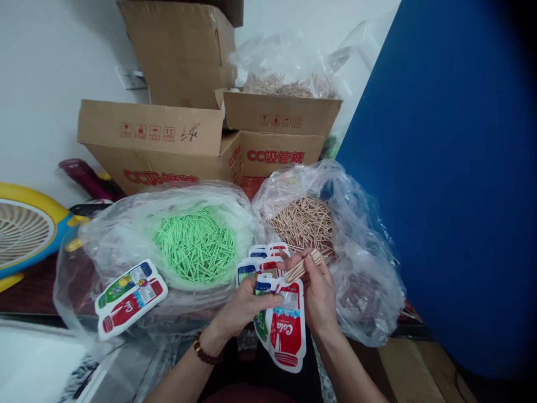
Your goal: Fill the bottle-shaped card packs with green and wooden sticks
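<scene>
My left hand, a beaded bracelet at its wrist, grips a bottle-shaped packet printed "Cola" in red beside a green half. My right hand pinches a small bundle of tan sticks just above the packet's upper edge. Whether the sticks touch the packet's opening I cannot tell. Behind my hands, more tan sticks lie loose in an open clear plastic bag. Several similar packets are stacked just beyond my left hand, partly hidden by it.
Bright green sticks fill another plastic bag on the left, with a cola packet lying on its front. Cardboard boxes stand behind. A yellow-blue fan is at far left; a blue panel rises on the right.
</scene>
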`<state>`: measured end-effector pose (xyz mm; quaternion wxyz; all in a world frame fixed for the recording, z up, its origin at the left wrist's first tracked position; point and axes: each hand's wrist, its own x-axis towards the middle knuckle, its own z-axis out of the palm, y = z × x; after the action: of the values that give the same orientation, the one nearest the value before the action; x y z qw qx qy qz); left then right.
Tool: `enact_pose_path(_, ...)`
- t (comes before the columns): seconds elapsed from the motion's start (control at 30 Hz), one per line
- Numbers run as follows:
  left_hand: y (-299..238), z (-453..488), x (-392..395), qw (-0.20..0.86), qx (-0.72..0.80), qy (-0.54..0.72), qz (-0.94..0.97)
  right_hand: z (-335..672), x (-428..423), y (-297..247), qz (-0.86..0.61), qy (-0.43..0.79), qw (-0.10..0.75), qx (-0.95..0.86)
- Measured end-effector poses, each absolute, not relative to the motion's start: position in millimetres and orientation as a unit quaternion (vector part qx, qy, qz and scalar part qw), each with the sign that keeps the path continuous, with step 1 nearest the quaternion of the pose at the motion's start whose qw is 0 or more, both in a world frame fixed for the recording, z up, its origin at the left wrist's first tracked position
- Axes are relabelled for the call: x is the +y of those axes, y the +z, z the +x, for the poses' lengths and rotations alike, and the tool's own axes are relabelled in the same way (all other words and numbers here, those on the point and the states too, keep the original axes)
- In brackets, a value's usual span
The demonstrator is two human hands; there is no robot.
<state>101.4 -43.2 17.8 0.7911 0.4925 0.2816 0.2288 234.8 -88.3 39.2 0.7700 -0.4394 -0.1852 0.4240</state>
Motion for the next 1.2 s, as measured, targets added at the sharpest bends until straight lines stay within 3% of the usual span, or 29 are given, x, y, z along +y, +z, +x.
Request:
enact_pose_path(0.27, 14, 102, -40, 0.785, 0.286, 0.246, 0.491, 240, -91, 37, -0.418, 0.472, 0.745, -0.218)
enact_pose_path(0.5, 18, 102, -32, 0.763, 0.279, 0.263, 0.520, 253, -90, 30, -0.412, 0.540, 0.648, -0.345)
enact_pose_path(0.63, 22, 100, -26, 0.752, 0.289, 0.265, 0.530, 263, -89, 40, -0.458, 0.463, 0.596, -0.469)
enact_pose_path(0.8, 23, 94, -20, 0.712, 0.277, 0.307, 0.567, 273, -89, 53, -0.500, 0.375, 0.435, -0.648)
enact_pose_path(1.0, 23, 94, -15, 0.678, 0.294, 0.359, 0.571, 272, -79, 36, -0.476, 0.490, 0.530, -0.503)
enact_pose_path(1.2, 19, 94, -12, 0.699, 0.310, 0.365, 0.532, 255, -77, 15, -0.462, 0.585, 0.546, -0.382)
